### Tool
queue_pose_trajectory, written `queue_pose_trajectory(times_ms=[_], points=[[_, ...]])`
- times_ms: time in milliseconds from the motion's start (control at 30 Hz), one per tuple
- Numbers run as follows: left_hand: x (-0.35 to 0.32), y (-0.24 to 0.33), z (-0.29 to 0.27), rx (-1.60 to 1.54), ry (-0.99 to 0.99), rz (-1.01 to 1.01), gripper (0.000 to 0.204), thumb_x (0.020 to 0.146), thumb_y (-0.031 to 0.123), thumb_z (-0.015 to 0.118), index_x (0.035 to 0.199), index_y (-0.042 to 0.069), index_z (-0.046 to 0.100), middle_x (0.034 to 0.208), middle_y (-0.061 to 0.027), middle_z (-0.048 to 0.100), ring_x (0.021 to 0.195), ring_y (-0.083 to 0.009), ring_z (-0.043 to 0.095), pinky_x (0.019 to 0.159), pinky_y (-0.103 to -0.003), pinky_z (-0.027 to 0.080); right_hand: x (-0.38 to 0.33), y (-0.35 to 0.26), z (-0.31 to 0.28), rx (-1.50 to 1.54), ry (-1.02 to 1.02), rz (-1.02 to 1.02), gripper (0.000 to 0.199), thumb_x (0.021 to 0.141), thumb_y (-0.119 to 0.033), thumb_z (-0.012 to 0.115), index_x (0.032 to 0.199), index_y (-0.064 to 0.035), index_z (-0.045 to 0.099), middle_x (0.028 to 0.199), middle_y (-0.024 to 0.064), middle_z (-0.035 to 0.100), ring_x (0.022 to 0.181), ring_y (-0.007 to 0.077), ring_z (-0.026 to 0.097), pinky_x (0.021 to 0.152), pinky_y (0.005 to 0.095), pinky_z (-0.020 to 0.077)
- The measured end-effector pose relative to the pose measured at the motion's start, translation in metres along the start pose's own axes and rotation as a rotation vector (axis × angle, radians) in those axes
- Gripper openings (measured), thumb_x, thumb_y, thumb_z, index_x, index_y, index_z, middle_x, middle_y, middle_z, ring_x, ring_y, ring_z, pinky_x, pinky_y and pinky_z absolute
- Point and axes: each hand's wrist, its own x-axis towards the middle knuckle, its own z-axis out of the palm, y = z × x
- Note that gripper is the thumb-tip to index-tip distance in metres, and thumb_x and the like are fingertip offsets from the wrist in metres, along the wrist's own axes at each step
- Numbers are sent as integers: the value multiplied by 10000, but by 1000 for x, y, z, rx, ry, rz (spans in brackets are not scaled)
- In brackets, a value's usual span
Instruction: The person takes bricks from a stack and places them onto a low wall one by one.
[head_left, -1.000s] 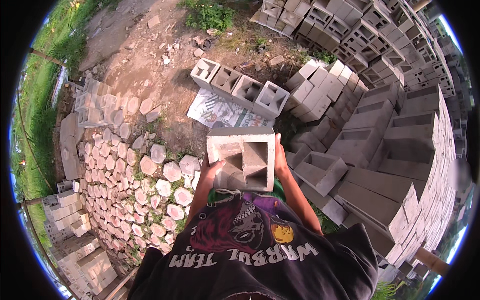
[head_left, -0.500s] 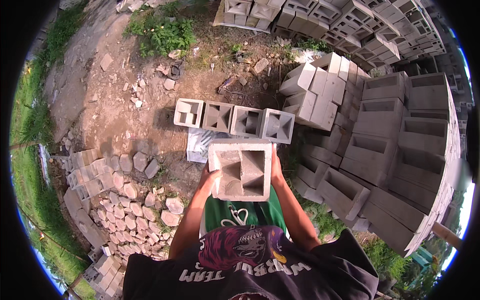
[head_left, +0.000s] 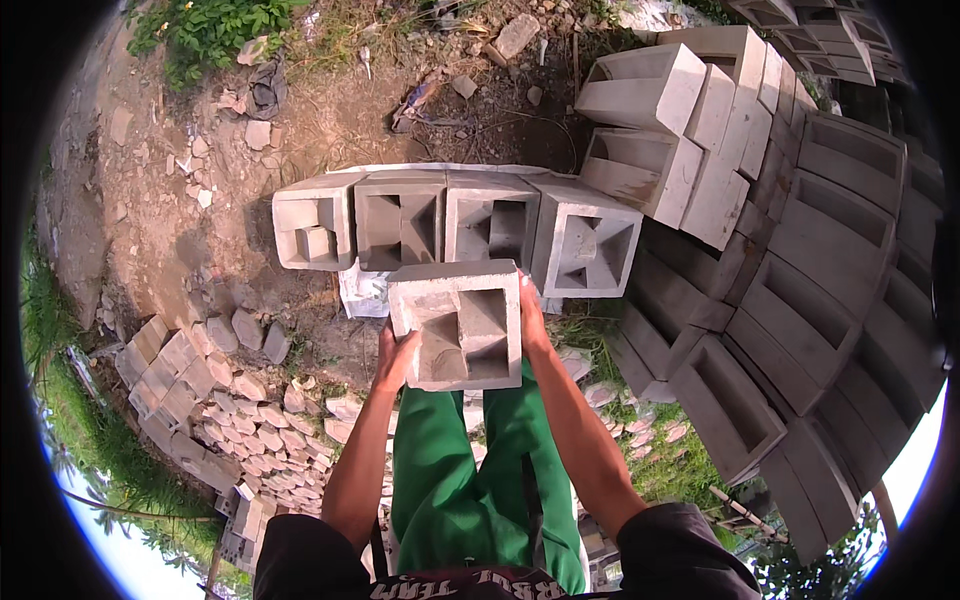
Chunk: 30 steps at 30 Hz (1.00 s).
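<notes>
Our left hand (head_left: 397, 352) and right hand (head_left: 531, 308) are clamped on opposite sides of a block (head_left: 460, 330) mid-view, left thumb spread over its rim. Just beyond, at twelve o'clock, stand four blocks (head_left: 453, 220); a stack (head_left: 715, 185), two o'clock; a shrub (head_left: 215, 40), half past ten.

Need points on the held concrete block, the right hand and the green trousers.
Held concrete block (head_left: 461, 326): head view, inside, near its middle.
Right hand (head_left: 531, 312): head view, middle of its visible side.
Green trousers (head_left: 478, 505): head view, upper front fabric.
</notes>
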Motion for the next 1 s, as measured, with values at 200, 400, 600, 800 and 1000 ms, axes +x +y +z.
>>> queue_pose_trajectory(times_ms=[200,400,600,800,1000], points=[[69,-18,15,196,0,76,427,772,98,564,1183,-8,511,983,-54,590,826,-126,531,733,-295,447,39,20,-14,310,-56,73,627,1000,-481,262,1424,-22,305,1441,97,342,1317,210,314,1107,338,199],[102,-12,36,123,1,-7,427,782,87,563,1196,1,503,994,-60,593,846,-142,541,745,-305,452,56,-16,-9,-24,-46,-90,746,926,-365,511,1464,2,148,1494,179,220,1387,248,193,1127,349,153],[135,-14,45,105,55,102,490,795,42,569,1275,13,478,1094,-85,601,934,-155,565,805,-288,463,95,-20,-8,-11,-104,-62,789,886,-194,618,1480,-24,128,1452,182,320,1327,224,299,1070,308,247],[160,-5,50,144,3,182,523,771,33,564,1286,16,470,1108,-81,594,964,-147,560,830,-288,456,117,-9,-8,-36,-58,-154,673,861,-26,501,1468,-52,212,1215,89,514,818,92,503,685,214,428],[172,-20,50,188,-13,202,564,757,27,567,1310,14,456,1164,-110,587,1042,-178,557,894,-304,444,121,-1,-11,-14,20,-115,470,900,-33,508,1353,-37,382,1082,33,568,917,86,501,789,219,412]])
